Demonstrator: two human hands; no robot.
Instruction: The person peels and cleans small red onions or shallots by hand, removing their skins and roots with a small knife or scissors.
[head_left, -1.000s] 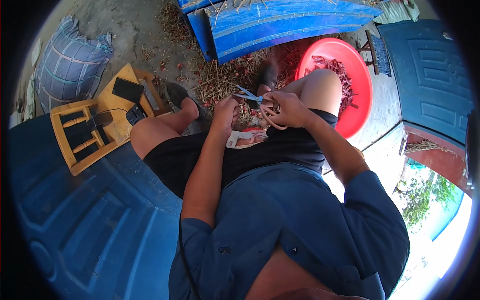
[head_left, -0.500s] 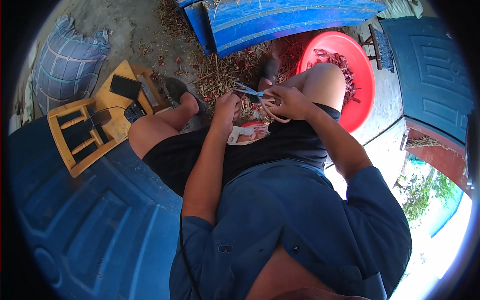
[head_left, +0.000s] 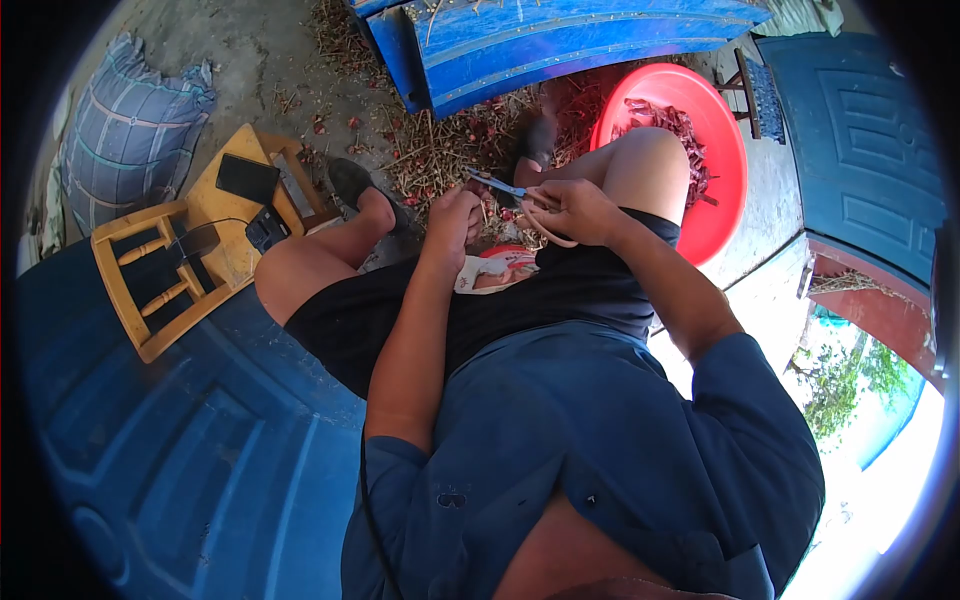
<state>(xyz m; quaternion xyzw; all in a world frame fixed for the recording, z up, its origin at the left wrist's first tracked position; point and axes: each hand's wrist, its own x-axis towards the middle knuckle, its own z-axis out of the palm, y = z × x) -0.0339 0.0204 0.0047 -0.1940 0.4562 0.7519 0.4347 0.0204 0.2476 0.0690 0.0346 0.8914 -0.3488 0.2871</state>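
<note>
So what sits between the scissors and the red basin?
The person's bare right knee, raised, lies between the scissors held in the right hand and the red basin; the head view shows it.

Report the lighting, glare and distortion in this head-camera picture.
Head view: strong fisheye bows the blue door and leaves a black vignette at the corners; head view: daylight blows the ground at lower right out to white glare; head view: the right hand, scissors and left hand are evenly lit and fairly sharp.
</note>
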